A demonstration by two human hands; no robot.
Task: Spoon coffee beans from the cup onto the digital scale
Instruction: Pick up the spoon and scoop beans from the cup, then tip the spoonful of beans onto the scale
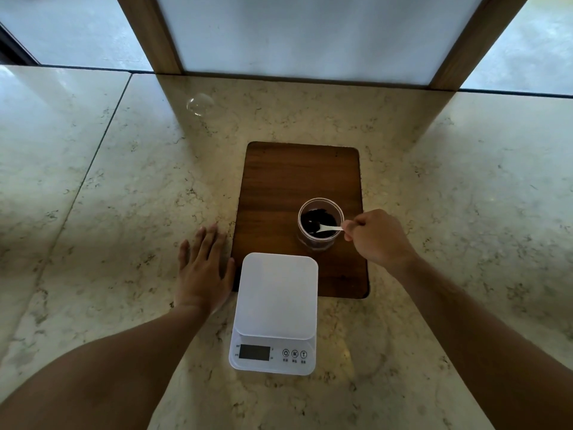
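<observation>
Clear plastic cup (pixel 321 223), upright on a dark wooden board (pixel 288 181), toward the board's right side; contents: dark coffee beans (pixel 316 219) covering the bottom, level well below the rim. White plastic spoon (pixel 329 228), bowl down among the beans, handle slanting out over the cup's right rim. Right hand (pixel 376 240), just right of the cup, fingers pinched closed on the end of the spoon handle; the beans lie inside the cup to the left of those fingers, apart from them. White digital scale (pixel 276 308), nearer the person than the cup, its far edge overlapping the board's near left corner; weighing plate bare, display dark, three round buttons to the right of the display. Left hand (pixel 203 268), palm down and flat on the marble counter (pixel 93 181), fingers spread and holding nothing, just left of the scale and board
</observation>
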